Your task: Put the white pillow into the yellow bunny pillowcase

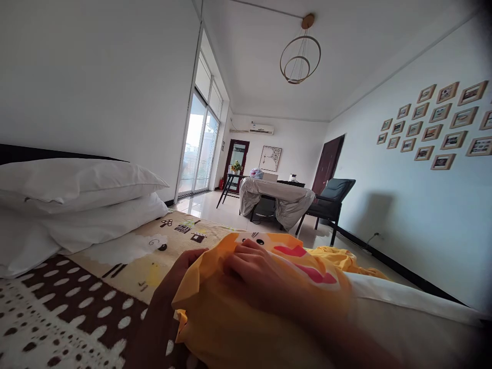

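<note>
A yellow fabric cover (226,318) with a cartoon face and pink-red shapes lies bunched around a white pillow or quilt (400,302) at the lower right. My right hand (255,266) rests on top of the cover, its fingers curled into the cloth near the printed face. Beyond the cover's left edge, my left hand (191,258) grips its far side; most of those fingers are hidden behind the fabric. More yellow cloth (342,259) trails off to the right.
White pillows (77,189) are stacked at the left on a patterned bed sheet (134,256). Farther back stand a covered table (277,192), a black chair (330,200) and a small table with a plant (236,166). Framed pictures (430,133) hang on the right wall.
</note>
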A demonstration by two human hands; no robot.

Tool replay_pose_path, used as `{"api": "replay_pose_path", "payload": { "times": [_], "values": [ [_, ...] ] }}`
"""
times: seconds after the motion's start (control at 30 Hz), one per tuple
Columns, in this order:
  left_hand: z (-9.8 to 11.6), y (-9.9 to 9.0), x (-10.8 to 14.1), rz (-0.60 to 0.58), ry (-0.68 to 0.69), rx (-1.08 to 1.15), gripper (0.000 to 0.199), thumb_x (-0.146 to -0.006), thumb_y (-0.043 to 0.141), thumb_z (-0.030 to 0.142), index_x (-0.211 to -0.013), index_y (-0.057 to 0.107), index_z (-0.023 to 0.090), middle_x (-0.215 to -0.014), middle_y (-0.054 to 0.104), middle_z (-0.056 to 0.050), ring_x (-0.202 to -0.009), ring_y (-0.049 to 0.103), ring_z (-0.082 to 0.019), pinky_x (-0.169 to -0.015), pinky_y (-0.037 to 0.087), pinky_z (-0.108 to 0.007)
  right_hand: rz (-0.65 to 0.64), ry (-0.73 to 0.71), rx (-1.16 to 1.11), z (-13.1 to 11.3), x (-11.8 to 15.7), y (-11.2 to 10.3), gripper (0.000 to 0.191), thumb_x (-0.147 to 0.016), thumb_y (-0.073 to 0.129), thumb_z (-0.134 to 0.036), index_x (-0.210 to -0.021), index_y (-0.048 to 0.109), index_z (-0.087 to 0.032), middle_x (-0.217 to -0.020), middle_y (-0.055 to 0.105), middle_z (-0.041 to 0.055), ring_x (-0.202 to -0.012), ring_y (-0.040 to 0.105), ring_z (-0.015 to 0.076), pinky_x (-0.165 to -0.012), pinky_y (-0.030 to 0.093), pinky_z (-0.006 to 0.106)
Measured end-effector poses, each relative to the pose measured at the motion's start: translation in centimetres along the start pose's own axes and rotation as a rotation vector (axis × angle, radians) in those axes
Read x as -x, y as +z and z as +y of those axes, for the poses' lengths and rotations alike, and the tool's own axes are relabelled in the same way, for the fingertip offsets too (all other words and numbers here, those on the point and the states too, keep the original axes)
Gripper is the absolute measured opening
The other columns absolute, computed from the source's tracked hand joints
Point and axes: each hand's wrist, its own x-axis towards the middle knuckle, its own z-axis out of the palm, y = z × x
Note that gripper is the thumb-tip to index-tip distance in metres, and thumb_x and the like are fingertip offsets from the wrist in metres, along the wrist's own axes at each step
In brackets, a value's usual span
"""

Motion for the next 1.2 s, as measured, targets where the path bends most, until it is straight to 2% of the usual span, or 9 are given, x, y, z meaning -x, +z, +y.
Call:
{"api": "replay_pose_path", "payload": {
  "times": [0.17,0.27,0.33,0.47,0.63,0.8,1.0,1.1,1.2],
  "values": [
    [-0.8,-1.0,-1.1,-0.116,-0.353,0.291,0.023,-0.058,0.077,0.028,-0.060,0.064,0.010,-0.057,0.061,-0.002,-0.051,0.050,-0.011,-0.049,0.037,-0.021,-0.025,-0.058,0.008,0.0,0.2,-0.5,0.019,-0.089,0.047,-0.024,-0.070,0.049,-0.018,-0.070,0.057,-0.0007,-0.068,0.046,0.0110,-0.079,0.034,0.027],
    [-1.2,-1.3,-1.5,-0.149,-0.426,0.361,0.028,-0.058,0.078,0.032,-0.057,0.059,0.011,-0.056,0.058,-0.002,-0.050,0.048,-0.012,-0.047,0.035,-0.021,-0.030,-0.076,0.021,0.0,0.3,-0.6,0.018,-0.085,0.047,-0.022,-0.068,0.047,-0.019,-0.066,0.054,-0.0008,-0.065,0.044,0.0111,-0.076,0.034,0.027],
    [-1.2,-1.3,-1.2,-0.188,-0.345,0.313,0.028,-0.059,0.078,0.030,-0.060,0.057,0.012,-0.057,0.056,0.000,-0.052,0.047,-0.011,-0.049,0.034,-0.021,-0.015,-0.088,0.033,0.0,0.4,-0.4,0.016,-0.079,0.050,-0.021,-0.064,0.045,-0.019,-0.064,0.053,-0.0007,-0.064,0.043,0.0115,-0.073,0.033,0.028],
    [-1.1,-1.1,-0.2,-0.178,-0.015,0.109,0.023,-0.073,0.070,0.031,-0.071,0.055,0.014,-0.066,0.050,0.002,-0.060,0.043,-0.009,-0.054,0.033,-0.019,0.039,-0.089,0.056,0.3,0.9,0.1,0.019,-0.073,0.054,-0.020,-0.059,0.041,-0.018,-0.062,0.052,-0.0009,-0.064,0.042,0.0115,-0.072,0.032,0.028],
    [-1.6,-1.4,-0.1,-0.146,0.141,0.053,0.024,-0.082,0.061,0.036,-0.075,0.053,0.015,-0.074,0.047,-0.001,-0.066,0.044,-0.010,-0.058,0.035,-0.021,0.091,0.091,0.150,1.1,0.9,0.2,0.014,-0.074,0.053,-0.020,-0.063,0.046,-0.018,-0.063,0.056,-0.0002,-0.064,0.044,0.0123,-0.070,0.029,0.029],
    [-2.3,-1.0,-0.8,-0.141,0.052,0.257,0.027,-0.076,0.066,0.040,-0.081,0.054,0.015,-0.077,0.050,-0.001,-0.067,0.047,-0.011,-0.058,0.038,-0.020,0.029,0.236,0.195,1.5,0.1,0.1,0.004,-0.074,0.056,-0.020,-0.071,0.053,-0.018,-0.073,0.061,0.0018,-0.070,0.050,0.0146,-0.068,0.030,0.029],
    [-1.6,1.1,-0.6,0.108,0.022,0.095,0.031,-0.074,0.067,0.044,-0.076,0.050,0.018,-0.066,0.050,0.004,-0.054,0.044,-0.008,-0.048,0.034,-0.017,0.334,0.312,0.342,-1.5,0.8,1.7,0.014,-0.082,0.049,-0.017,-0.069,0.054,-0.019,-0.070,0.059,0.0036,-0.069,0.051,0.0167,-0.063,0.029,0.029],
    [-0.8,2.0,-0.2,0.170,0.072,0.030,0.032,-0.074,0.065,0.048,-0.078,0.052,0.019,-0.066,0.052,0.004,-0.054,0.045,-0.008,-0.047,0.036,-0.017,0.185,0.293,0.244,-3.0,0.7,2.0,0.009,-0.079,0.053,-0.017,-0.071,0.056,-0.020,-0.069,0.062,0.0014,-0.061,0.053,0.0145,-0.055,0.025,0.028],
    [-0.4,2.3,0.1,0.191,0.105,-0.040,0.029,-0.075,0.065,0.045,-0.081,0.057,0.018,-0.069,0.056,0.002,-0.060,0.050,-0.011,-0.051,0.039,-0.018,0.022,0.432,0.170,-3.2,-0.1,1.9,0.003,-0.078,0.054,-0.017,-0.079,0.057,-0.019,-0.073,0.066,0.0023,-0.054,0.053,0.0134,-0.049,0.020,0.028]
  ]
}}
